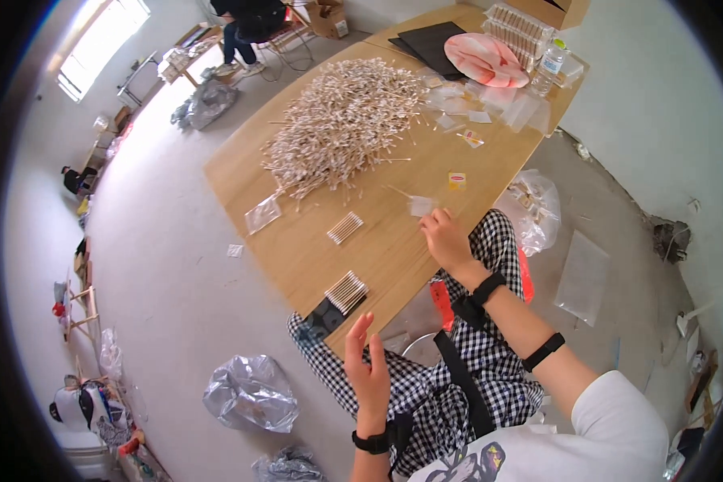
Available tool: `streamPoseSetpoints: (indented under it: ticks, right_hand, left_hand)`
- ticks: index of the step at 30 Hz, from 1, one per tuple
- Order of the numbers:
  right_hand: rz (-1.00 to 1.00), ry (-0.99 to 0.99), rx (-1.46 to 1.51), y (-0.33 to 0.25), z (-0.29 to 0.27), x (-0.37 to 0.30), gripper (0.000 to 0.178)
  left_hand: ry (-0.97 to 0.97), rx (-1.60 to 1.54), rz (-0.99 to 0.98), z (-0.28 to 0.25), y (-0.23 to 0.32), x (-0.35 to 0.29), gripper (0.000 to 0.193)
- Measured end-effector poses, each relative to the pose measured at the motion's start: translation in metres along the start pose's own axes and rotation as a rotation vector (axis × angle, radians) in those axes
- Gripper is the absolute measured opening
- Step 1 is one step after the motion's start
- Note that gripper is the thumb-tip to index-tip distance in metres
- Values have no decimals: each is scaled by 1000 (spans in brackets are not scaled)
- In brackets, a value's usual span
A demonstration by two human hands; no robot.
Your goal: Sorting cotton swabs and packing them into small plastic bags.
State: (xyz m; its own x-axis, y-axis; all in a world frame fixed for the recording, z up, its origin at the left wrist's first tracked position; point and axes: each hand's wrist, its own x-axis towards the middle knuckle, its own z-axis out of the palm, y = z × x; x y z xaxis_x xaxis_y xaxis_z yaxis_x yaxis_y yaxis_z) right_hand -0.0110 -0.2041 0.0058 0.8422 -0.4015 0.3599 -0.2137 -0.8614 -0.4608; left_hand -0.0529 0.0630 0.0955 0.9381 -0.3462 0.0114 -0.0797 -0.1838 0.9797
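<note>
My right hand (445, 238) is at the table's right side, its fingertips closed on the edge of a small clear plastic bag (418, 206), which looks slightly blurred. A single cotton swab (398, 191) lies just beyond the bag. Held up near the front corner of the table, my left hand (368, 371) has its fingers stretched out and holds nothing. Close beyond it, a neat row of cotton swabs (346, 292) rests partly over a dark flat pad (323, 320). Another row of swabs (345, 228) lies farther up the table.
A large heap of loose cotton swabs (345, 120) covers the far left tabletop (289, 257). Small clear bags (458, 103), a pink-and-white cloth-like item (486, 60) and a water bottle (548, 69) are at the far right. Beyond the table, a person (245, 24) sits.
</note>
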Motion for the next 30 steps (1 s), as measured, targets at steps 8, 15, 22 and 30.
streamPoseSetpoints:
  ticks: [8, 15, 22, 30]
  right_hand:
    - [181, 47, 275, -34, -30, -27, 6]
    - [-566, -149, 375, -104, -67, -97, 6]
    - [-609, -222, 461, -137, -58, -123, 20]
    - [-172, -330, 702, -140, -59, -113, 49]
  left_hand:
    - [-66, -49, -104, -12, -5, -24, 29]
    - [64, -291, -169, -18, -34, -29, 35]
    - [-9, -371, -182, -36, -48, -36, 14]
    - [-86, -338, -239, -54, -69, -42, 18]
